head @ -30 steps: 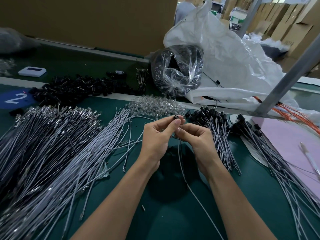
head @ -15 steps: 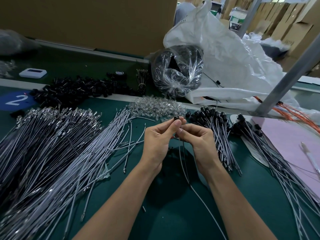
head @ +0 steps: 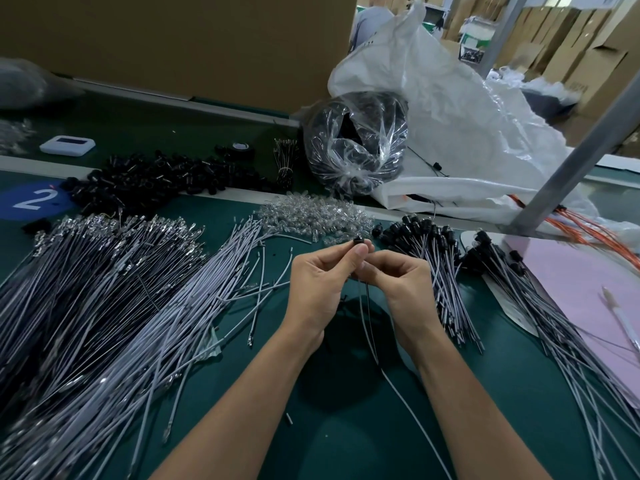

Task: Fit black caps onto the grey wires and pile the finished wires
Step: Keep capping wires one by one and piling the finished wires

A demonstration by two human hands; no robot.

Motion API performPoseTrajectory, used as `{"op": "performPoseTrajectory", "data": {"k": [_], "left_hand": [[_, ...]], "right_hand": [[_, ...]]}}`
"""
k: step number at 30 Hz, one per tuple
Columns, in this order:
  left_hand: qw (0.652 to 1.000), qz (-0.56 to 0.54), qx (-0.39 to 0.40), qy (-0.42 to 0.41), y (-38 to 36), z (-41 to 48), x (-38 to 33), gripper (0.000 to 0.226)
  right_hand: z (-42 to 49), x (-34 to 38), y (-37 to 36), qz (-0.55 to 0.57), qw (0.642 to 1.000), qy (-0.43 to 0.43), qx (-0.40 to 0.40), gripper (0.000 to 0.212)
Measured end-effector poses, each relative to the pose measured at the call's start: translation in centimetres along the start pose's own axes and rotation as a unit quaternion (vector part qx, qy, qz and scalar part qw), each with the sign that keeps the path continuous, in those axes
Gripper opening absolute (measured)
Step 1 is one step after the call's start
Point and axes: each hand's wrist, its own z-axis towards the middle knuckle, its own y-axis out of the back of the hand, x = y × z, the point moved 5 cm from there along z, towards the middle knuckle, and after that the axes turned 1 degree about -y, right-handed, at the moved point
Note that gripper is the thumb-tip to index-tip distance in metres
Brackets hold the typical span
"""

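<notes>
1. The left hand [head: 317, 282] is raised over the dark green table mat [head: 346, 441]. Its thumb and forefinger are pressed together on a small round black cap [head: 357, 241], and its other fingers are curled beneath.
2. The right hand [head: 398, 282] meets the left at the fingertips. Its fingers are curled in and pinch a thin grey wire [head: 393, 384] just under the cap.
3. That wire hangs down between the two wrists and runs toward the near edge of the mat. Whether the cap is fully seated on the wire's end cannot be told, as the fingers hide the joint.
4. To the left lies a broad heap of bare grey wires with metal terminals [head: 104, 292], fanned across the mat.
5. Just right of the hands lies a pile of capped grey wires [head: 436, 265], with their black ends pointing away from the person. A second capped pile [head: 540, 327] lies farther right, partly over a pale pink sheet [head: 588, 289] that also carries a white pen [head: 623, 322].
6. Just behind the hands is a heap of small clear plastic pieces [head: 311, 220]. Farther back and to the left is a heap of loose black caps [head: 156, 181].
7. A knotted clear plastic bag of black parts [head: 356, 143] leans against a large white woven sack [head: 457, 109].
8. A blue round sticker marked 2 [head: 31, 199] and a flat white device [head: 67, 146] sit at the far left.
9. A slanted grey metal post [head: 571, 161] stands at the right, with orange wires [head: 595, 233] at its foot.
</notes>
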Motion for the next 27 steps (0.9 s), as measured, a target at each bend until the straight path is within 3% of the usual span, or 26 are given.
{"op": "performPoseTrajectory", "data": {"k": [6, 12, 25, 27], "left_hand": [[1.0, -0.002, -0.001, -0.003, 0.0, 0.0, -0.1, 0.015], [0.999, -0.043, -0.022, 0.014, 0.3, 0.2, 0.0, 0.014], [0.997, -0.031, -0.057, 0.048, 1.4, 0.5, 0.3, 0.013], [0.996, -0.031, -0.061, 0.048, 1.5, 0.6, 0.3, 0.013]], "right_hand": [[0.1, -0.1, -0.1, -0.002, 1.0, -0.011, -0.003, 0.012], [0.1, -0.2, -0.7, -0.015, 0.998, -0.03, 0.048, 0.011], [0.2, -0.2, -0.3, -0.093, 0.995, -0.031, 0.025, 0.005], [0.2, 0.1, 0.0, -0.126, 0.992, 0.005, -0.007, 0.016]]}}
